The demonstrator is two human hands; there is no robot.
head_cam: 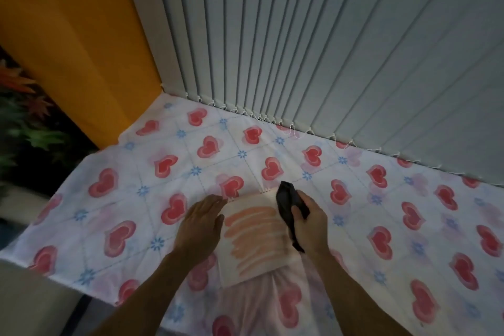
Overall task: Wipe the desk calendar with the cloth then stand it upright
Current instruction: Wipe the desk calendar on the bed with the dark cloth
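Two bare forearms are coming up from the bottom edge of the frame, and both hands are working low in the centre. Between them the desk calendar [256, 240] is lying flat on the tablecloth [114, 199], its pale face showing orange brush-like stripes, its spiral edge pointing away toward the upper part of the frame. The left hand [201, 222] is resting palm down at the calendar's left edge, fingers [215, 200] stretched out flat and loose, gripping nothing; the fingertips are sitting right by the calendar's upper left corner, touching or just short of it, hard to call. The right hand [309, 219] is sitting at the calendar's right edge, fingers curled tight around the dark cloth [287, 202]. One bunched end of that cloth is poking up above the knuckles, the other end is trailing down below the thumb and hanging over the calendar's right margin. Whether the cloth is actually pressing on the page is not clear.

Spreading out around all this, the tablecloth is showing red hearts and small blue flowers on white, wrinkled near the bottom centre. Farther up, pale vertical blinds [327, 35] are filling the upper right, their beaded bottom chain lying along the tablecloth's far edge. An orange wall [76, 35] is taking the upper left, with dark foliage [24, 123] at the left edge.
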